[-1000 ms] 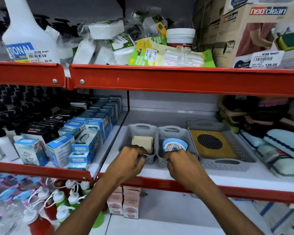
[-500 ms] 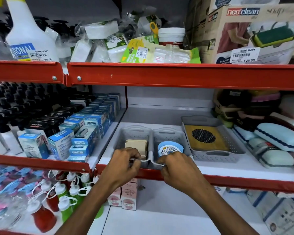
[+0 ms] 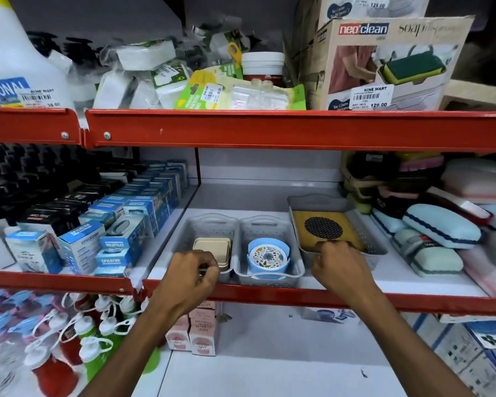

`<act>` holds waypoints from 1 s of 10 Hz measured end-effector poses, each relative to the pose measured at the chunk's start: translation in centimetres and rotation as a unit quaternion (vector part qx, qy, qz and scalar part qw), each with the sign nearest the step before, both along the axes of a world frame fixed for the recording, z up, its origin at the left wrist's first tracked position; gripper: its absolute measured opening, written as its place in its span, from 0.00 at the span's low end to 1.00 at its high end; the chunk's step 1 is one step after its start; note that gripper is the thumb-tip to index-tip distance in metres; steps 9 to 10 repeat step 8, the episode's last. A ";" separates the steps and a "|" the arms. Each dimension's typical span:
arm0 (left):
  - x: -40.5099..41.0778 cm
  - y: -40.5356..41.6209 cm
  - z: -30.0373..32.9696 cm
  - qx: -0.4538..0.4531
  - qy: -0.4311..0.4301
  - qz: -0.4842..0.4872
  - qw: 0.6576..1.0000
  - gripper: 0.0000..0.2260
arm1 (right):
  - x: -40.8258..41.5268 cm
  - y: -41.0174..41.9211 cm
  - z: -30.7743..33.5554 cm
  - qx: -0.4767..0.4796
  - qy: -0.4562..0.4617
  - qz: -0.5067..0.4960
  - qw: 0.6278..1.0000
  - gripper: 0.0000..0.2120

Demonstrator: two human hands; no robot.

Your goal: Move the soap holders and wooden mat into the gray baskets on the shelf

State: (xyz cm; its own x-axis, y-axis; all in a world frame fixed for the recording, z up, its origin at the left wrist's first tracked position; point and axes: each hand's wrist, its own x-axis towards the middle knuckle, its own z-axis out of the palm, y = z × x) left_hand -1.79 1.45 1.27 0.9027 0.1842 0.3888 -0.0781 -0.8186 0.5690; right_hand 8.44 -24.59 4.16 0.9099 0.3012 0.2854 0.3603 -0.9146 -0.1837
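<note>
Three gray baskets stand side by side on the middle shelf. The left basket (image 3: 184, 233) holds a beige square soap holder (image 3: 212, 247). A blue round soap holder (image 3: 268, 255) with a flowered top sits in the middle basket (image 3: 295, 262). The wide right basket (image 3: 367, 236) holds the wooden mat (image 3: 321, 227) with its black dotted circle. My left hand (image 3: 192, 273) grips the front rim of the left basket. My right hand (image 3: 341, 265) grips the front rim of the wide basket.
Blue boxes (image 3: 121, 242) fill the shelf to the left. Sponges and soap cases (image 3: 441, 230) are stacked to the right. A red shelf edge (image 3: 269, 293) runs in front of the baskets. Bottles (image 3: 69, 339) and pink boxes (image 3: 192, 336) stand on the shelf below.
My right hand has left the middle basket's rim and moved right to the wide basket's front rim. My left hand stays on the left basket. The two small baskets sit nearer the shelf front.
</note>
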 end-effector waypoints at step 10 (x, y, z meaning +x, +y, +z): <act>-1.1 -4.0 7.5 0.217 -0.333 0.013 0.917 0.10 | -5.7 -1.7 5.7 0.130 -0.316 0.136 0.930 0.06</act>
